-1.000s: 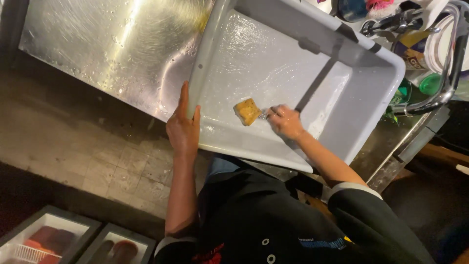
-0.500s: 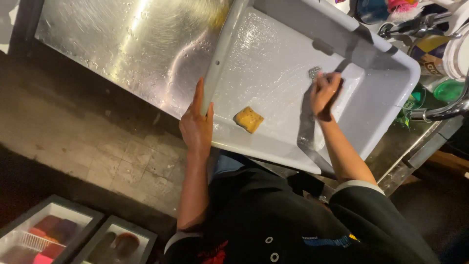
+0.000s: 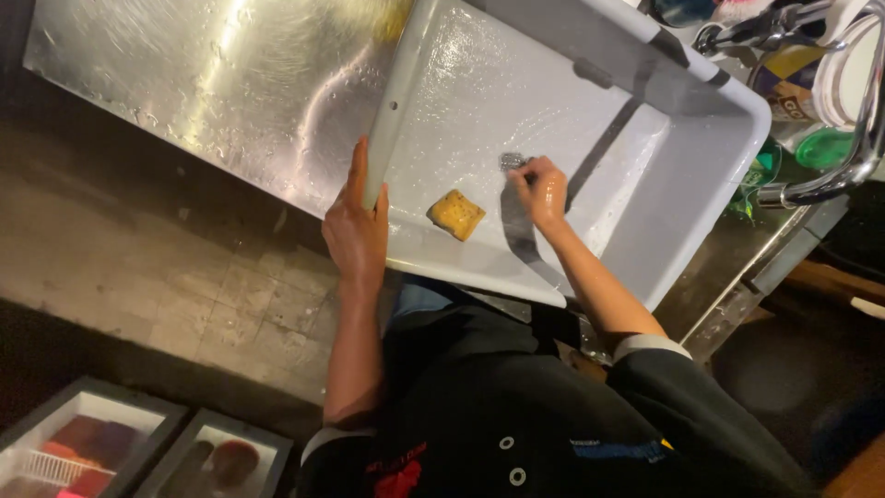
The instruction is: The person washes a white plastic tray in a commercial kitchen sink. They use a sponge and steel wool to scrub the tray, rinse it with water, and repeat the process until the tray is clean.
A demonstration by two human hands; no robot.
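One grey tub [image 3: 701,166], one yellow sponge [image 3: 456,214], one steel scrubber [image 3: 512,160], two hands, one curved tap [image 3: 853,157], two framed bins on the floor.

A commercial kitchen's dishwashing area, shown by the wet stainless-steel counter [image 3: 212,83], a large grey plastic bus tub [image 3: 682,175], the curved metal faucet [image 3: 830,175] at far right, and the tiled floor [image 3: 184,277].

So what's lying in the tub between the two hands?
In the head view, a yellow sponge lies loose on the wet tub floor between the left hand and right hand; otherwise bare.
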